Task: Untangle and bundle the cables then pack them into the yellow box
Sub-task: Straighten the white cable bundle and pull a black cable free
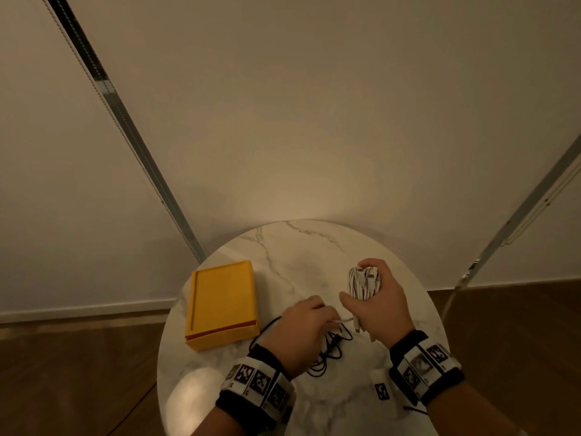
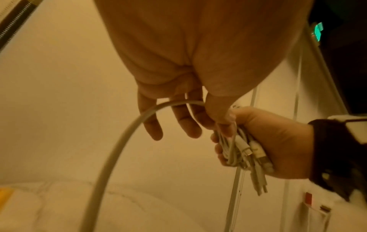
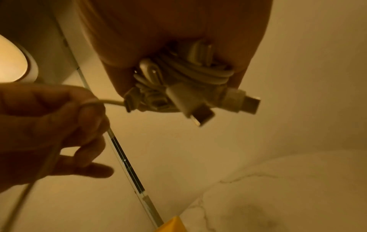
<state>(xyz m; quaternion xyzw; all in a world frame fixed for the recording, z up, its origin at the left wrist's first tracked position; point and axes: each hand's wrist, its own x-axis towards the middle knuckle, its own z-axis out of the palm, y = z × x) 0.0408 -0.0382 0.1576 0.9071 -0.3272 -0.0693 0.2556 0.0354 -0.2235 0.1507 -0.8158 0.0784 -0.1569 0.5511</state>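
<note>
In the head view the left hand [image 1: 306,325] covers part of the black cable [image 1: 327,350], so its loops cannot be counted. The right hand [image 1: 377,300] hides the middle of the white bundle [image 1: 364,283]. The desk [image 1: 314,247] is cut by the lower edge. In the right wrist view only a corner of the yellow box [image 3: 170,226] shows, and the plugs are blurred.

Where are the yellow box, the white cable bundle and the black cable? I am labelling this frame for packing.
Flat yellow cardboard box [image 1: 221,302]: head view, middle of its top face.
Coiled white cable bundle [image 1: 364,283]: head view, loops showing in the right hand's grip.
Thin black cable [image 1: 330,350]: head view, tangled loops on the table.
</note>
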